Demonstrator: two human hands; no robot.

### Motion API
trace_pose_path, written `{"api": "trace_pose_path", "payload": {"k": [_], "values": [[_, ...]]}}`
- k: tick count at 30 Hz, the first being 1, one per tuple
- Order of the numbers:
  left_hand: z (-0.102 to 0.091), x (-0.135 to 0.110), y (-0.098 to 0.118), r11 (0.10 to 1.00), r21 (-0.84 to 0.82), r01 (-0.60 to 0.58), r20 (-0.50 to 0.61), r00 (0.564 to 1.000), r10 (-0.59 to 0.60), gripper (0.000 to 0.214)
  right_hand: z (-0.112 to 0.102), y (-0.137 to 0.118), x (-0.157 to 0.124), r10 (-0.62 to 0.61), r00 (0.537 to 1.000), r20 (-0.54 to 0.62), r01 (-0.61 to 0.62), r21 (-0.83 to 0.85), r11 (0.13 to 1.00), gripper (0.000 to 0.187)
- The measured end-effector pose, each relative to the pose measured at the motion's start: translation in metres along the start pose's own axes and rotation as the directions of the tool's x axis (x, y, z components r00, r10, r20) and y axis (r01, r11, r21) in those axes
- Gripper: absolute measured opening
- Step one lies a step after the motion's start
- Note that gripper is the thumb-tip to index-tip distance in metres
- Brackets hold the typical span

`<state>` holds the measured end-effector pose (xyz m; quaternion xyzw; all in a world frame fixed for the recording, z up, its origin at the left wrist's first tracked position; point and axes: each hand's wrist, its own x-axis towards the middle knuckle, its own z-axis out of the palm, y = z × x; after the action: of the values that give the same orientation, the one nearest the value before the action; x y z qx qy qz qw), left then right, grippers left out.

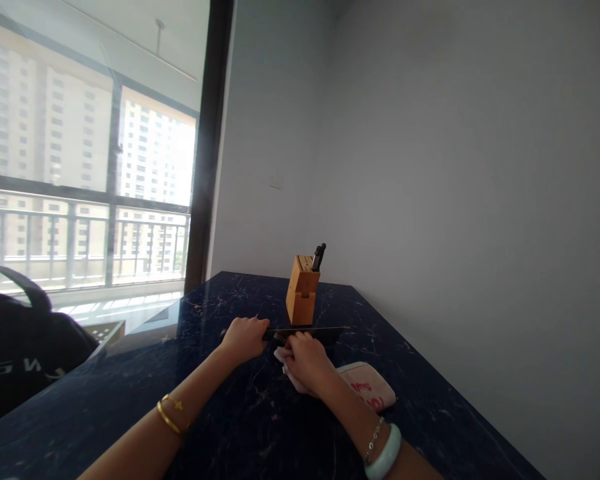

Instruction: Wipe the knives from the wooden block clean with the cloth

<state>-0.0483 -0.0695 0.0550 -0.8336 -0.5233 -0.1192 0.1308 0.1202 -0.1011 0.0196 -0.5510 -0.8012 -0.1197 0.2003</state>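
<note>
My left hand (246, 339) is closed round the black handle of a knife (333, 335), whose broad dark blade points right above the tabletop. A light cloth (293, 379) is bunched in my right hand (307, 360), its fingers pressed against the blade near the handle. Part of the blade is hidden behind those fingers. Just beyond the knife stands a wooden knife block (301, 297), upright, with black-handled tools (319, 257) in its slots. A folded pale cloth with red lettering (367, 385) lies beside my right forearm; whether it joins the bunched cloth I cannot tell.
The dark blue marbled table (250, 427) runs back towards a grey wall (455, 200) on the right. At the left edge sits a black bag (25, 347) with white letters. Behind it are large windows (85, 147) and a railing.
</note>
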Motion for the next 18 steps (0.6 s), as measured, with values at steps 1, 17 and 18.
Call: {"api": "trace_pose_path", "payload": {"k": [1, 17, 18], "values": [[0.000, 0.000, -0.001, 1.000, -0.017, -0.001, 0.013, 1.000, 0.002, 0.021, 0.000, 0.000, 0.000, 0.001, 1.000, -0.002, -0.001, -0.003, 1.000, 0.009], [0.013, 0.006, -0.034, 0.850, -0.522, 0.070, 0.503, 0.830, 0.241, 0.025, -0.001, -0.001, -0.001, -0.006, 1.000, 0.019, 0.006, -0.031, 0.999, 0.008], [0.014, 0.006, -0.034, 0.848, -0.526, 0.065, 0.498, 0.832, 0.245, 0.026, -0.001, -0.001, -0.001, -0.012, 1.000, 0.014, 0.012, -0.031, 0.999, 0.007]]}}
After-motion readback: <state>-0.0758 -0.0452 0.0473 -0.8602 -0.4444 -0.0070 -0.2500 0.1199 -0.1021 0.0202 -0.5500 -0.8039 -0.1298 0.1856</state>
